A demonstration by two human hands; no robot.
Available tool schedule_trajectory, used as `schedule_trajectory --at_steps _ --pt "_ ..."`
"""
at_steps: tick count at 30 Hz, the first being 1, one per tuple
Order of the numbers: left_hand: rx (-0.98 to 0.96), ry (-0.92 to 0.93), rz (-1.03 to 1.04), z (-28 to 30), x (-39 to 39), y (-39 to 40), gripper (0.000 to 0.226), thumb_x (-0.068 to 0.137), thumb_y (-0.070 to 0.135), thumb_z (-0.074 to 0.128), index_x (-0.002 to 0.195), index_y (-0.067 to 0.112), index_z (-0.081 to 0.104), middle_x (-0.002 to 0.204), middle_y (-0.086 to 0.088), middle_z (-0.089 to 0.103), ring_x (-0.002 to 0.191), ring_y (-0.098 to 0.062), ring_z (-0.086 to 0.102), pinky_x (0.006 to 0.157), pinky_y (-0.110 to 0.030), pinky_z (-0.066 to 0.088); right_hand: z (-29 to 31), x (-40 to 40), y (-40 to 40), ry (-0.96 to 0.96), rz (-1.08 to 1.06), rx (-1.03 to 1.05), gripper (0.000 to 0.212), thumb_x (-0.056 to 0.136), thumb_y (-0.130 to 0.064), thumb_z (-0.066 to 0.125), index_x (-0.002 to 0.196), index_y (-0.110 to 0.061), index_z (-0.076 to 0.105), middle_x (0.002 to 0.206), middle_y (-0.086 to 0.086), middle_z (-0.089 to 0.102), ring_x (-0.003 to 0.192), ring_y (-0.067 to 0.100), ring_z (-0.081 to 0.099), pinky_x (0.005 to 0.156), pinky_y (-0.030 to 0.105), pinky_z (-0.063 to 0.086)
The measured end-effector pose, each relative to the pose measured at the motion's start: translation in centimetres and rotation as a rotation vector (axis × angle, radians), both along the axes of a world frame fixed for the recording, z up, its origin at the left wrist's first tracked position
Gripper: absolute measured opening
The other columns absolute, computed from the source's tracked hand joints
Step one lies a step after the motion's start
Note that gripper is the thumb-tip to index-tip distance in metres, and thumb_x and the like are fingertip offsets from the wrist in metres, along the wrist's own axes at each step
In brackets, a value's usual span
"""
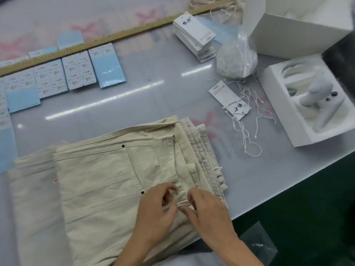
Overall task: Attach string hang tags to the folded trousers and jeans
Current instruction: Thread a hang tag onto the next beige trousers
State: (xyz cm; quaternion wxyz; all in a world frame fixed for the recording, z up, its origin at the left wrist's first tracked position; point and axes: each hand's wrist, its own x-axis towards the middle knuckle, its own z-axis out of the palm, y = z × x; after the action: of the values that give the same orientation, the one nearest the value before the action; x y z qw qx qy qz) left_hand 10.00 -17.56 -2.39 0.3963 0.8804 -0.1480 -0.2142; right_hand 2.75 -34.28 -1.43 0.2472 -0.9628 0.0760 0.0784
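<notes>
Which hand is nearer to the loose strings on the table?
The right hand. It rests on the trousers below the strings, on their side. The left hand lies farther left on the trousers.

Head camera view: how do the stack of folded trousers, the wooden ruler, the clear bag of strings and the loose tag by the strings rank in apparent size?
1. Stack of folded trousers, though nearest the camera.
2. Wooden ruler, long but thin.
3. Clear bag of strings.
4. Loose tag, smallest.

Garment finishing workshop, long ruler [107,38] on table [153,89], stacked hang tags [195,35]
</notes>
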Motion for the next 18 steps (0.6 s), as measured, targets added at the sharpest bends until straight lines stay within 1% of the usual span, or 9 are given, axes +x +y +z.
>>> schedule_trajectory --at_steps 1,2,5,8,10,12,14,16,18 --pt "0.017 0.069 0.011 0.2 0.9 0.0 0.027 0.085 0.03 0.063 0.107 0.044 0.058 0.084 0.019 0.063 0.076 -0.005 0.059 0.067 -0.027 0.048 0.2 0.7 -0.4 0.05 0.086 -0.045 0.024 0.091 -0.056 0.053 0.094 -0.034 0.043 0.081 -0.015 0.054 0.074 0.008 0.051 0.062 0.025 0.04" --pt "0.091 0.055 -0.039 0.3 1.9 -0.1 0.026 0.087 0.034 0.06 0.109 0.048 0.054 0.085 0.022 0.064 0.076 -0.003 0.06 0.063 -0.023 0.047 0.5 1.5 -0.9 0.117 0.136 -0.023 0.024 0.093 -0.057 0.051 0.094 -0.035 0.041 0.083 -0.013 0.058 0.076 0.009 0.053 0.063 0.027 0.041" --pt "0.282 -0.017 -0.224 0.7 5.0 -0.6 0.013 0.093 0.041 0.055 0.104 0.045 0.049 0.072 0.021 0.059 0.071 -0.002 0.057 0.058 -0.024 0.041 1.3 4.1 -3.9 0.223 0.044 0.19 0.022 0.096 -0.056 0.053 0.097 -0.035 0.059 0.081 -0.019 0.064 0.076 0.003 0.058 0.07 0.026 0.05" --pt "0.226 -0.016 -0.249 1.0 7.8 -1.5 0.011 0.095 0.037 0.059 0.102 0.043 0.053 0.075 0.021 0.06 0.072 -0.001 0.057 0.061 -0.026 0.046 1.1 8.1 -7.3 -0.071 -0.235 0.249 0.004 0.096 -0.033 0.065 0.097 -0.032 0.069 0.085 -0.02 0.067 0.077 0.004 0.062 0.069 0.018 0.048" --pt "0.1 -0.224 -0.099 1.1 9.8 -1.9 0.018 0.093 0.028 0.064 0.105 0.04 0.058 0.092 0.021 0.062 0.082 0.0 0.057 0.064 -0.025 0.048 0.5 11.6 -10.1 -0.282 -0.47 0.27 0.009 0.094 -0.017 0.069 0.096 -0.025 0.072 0.085 -0.016 0.068 0.077 0.006 0.063 0.069 0.019 0.047" --pt "0.084 -0.441 -0.048 0.5 11.8 -2.6 0.031 0.09 0.022 0.069 0.119 0.03 0.061 0.12 0.009 0.061 0.107 -0.015 0.059 0.079 -0.034 0.053 0.0 15.5 -13.6 -0.409 -0.62 0.22 0.013 0.094 -0.008 0.066 0.099 -0.016 0.074 0.093 -0.006 0.071 0.083 0.013 0.065 0.076 0.03 0.052" --pt "0.188 -0.525 -0.121 -0.3 14.1 -3.5 0.045 0.093 0.029 0.067 0.136 0.026 0.056 0.148 -0.003 0.049 0.133 -0.028 0.047 0.105 -0.047 0.044 -0.4 19.0 -16.9 -0.382 -0.617 0.12 0.02 0.095 -0.003 0.061 0.108 -0.009 0.074 0.107 0.006 0.071 0.097 0.027 0.066 0.088 0.041 0.052" --pt "0.299 -0.47 -0.187 -1.3 15.7 -4.3 0.048 0.102 0.044 0.047 0.148 0.03 0.047 0.162 -0.003 0.033 0.15 -0.028 0.029 0.122 -0.051 0.024 -0.6 21.5 -19.3 -0.235 -0.506 0.02 0.026 0.095 -0.001 0.059 0.116 -0.007 0.073 0.118 0.011 0.067 0.105 0.032 0.062 0.094 0.041 0.048" --pt "0.375 -0.385 -0.211 -2.2 16.1 -5.0 0.058 0.102 0.053 0.022 0.152 0.032 0.043 0.164 -0.001 0.032 0.153 -0.025 0.026 0.125 -0.049 0.016 -0.6 22.8 -20.5 -0.121 -0.376 -0.002 0.025 0.094 -0.002 0.062 0.116 -0.004 0.073 0.119 0.014 0.067 0.102 0.033 0.065 0.093 0.037 0.048"
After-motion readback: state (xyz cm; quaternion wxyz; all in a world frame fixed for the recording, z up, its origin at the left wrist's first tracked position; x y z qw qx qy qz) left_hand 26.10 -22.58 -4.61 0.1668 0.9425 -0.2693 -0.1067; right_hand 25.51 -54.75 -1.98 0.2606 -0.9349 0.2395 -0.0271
